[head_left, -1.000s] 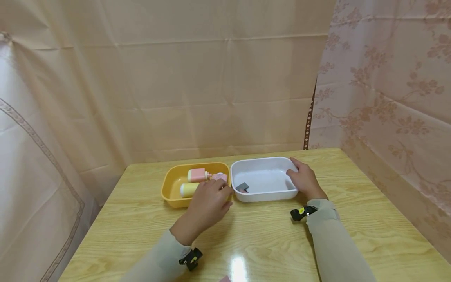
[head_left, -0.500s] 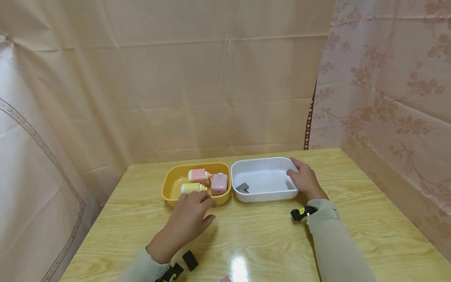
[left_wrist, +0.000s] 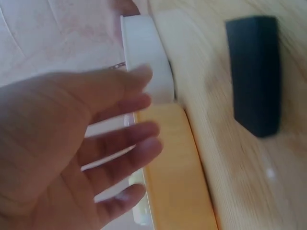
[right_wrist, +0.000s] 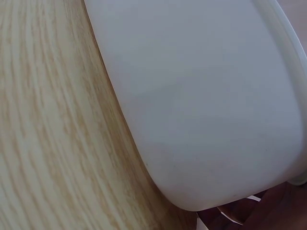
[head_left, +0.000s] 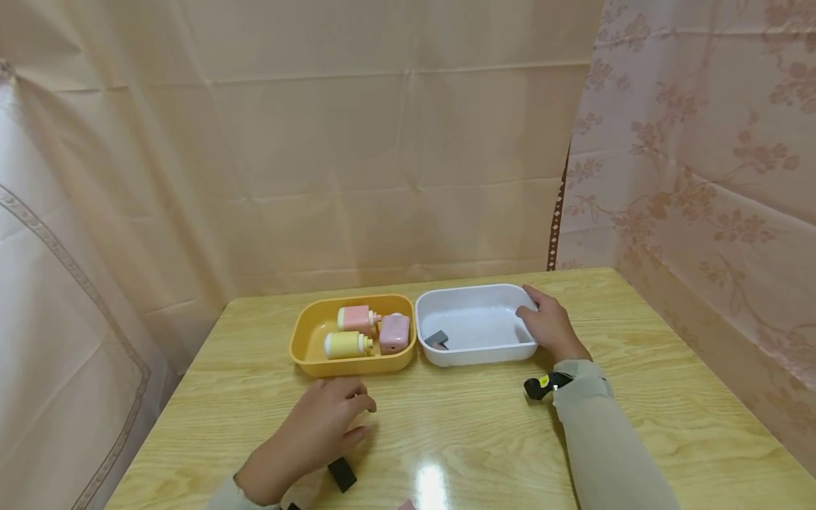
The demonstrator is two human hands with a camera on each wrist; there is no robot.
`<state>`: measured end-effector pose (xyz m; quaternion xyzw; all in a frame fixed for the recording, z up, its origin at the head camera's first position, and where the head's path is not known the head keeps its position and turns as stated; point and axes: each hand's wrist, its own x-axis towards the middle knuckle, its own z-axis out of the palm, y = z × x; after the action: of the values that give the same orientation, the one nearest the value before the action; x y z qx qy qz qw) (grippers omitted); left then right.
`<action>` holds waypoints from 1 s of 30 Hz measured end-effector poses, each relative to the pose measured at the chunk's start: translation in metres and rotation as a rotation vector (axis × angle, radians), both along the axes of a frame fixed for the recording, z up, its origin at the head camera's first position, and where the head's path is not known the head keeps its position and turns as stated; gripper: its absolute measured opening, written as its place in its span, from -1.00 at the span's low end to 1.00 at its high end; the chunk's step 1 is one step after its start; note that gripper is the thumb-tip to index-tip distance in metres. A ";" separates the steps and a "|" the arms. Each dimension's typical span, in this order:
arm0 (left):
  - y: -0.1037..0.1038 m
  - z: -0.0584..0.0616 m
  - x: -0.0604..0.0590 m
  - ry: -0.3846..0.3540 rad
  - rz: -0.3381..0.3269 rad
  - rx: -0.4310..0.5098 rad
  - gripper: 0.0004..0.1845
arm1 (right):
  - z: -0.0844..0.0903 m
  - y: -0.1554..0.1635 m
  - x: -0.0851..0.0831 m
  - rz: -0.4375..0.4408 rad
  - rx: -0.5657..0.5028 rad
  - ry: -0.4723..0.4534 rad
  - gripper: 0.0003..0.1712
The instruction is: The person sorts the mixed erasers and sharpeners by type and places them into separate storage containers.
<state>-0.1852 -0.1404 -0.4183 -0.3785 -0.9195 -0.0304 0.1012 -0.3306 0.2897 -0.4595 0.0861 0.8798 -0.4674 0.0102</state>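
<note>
My left hand [head_left: 315, 432] hovers over the table in front of the yellow tray [head_left: 357, 367], fingers loosely bent and nothing in them. Beside its wrist lies a black block [head_left: 342, 474], which the left wrist view shows as a dark slab [left_wrist: 254, 76]. My right hand [head_left: 553, 324] grips the right end of the white tray [head_left: 481, 356], thumb over the rim and fingers hidden behind the wall. In the yellow tray are a pink bottle [head_left: 357, 318], a yellow bottle [head_left: 346, 345] and a glossy mauve boxy object [head_left: 394, 333]. A small grey angled piece [head_left: 436, 338] lies in the white tray.
Both trays stand side by side toward the back of the wooden table [head_left: 484, 432]. A pink corner of something [head_left: 406, 505] shows at the bottom of the head view. Beige curtain [head_left: 408, 177] hangs behind, floral cloth [head_left: 707, 177] at the right.
My left hand has withdrawn from the yellow tray toward the front left, uncovering the mauve object, the yellow bottle and the black block. My right hand stays at the white tray.
</note>
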 end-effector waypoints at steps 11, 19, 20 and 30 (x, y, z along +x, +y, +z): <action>-0.021 0.000 0.012 -0.191 -0.058 -0.115 -0.65 | 0.004 -0.001 0.003 0.004 0.011 -0.001 -0.20; -0.026 -0.003 0.016 -0.266 -0.066 -0.128 -0.53 | 0.001 0.000 0.003 0.008 0.009 0.009 -0.20; -0.027 -0.003 0.016 -0.277 -0.067 -0.125 -0.53 | 0.000 0.000 0.002 0.009 0.010 0.010 -0.20; -0.030 -0.007 0.015 -0.319 -0.053 -0.127 -0.61 | 0.001 0.000 0.002 0.007 0.009 0.016 -0.20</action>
<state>-0.1703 -0.1702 -0.4256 -0.3988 -0.9136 -0.0346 -0.0711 -0.3282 0.2892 -0.4583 0.0793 0.8823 -0.4639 0.0045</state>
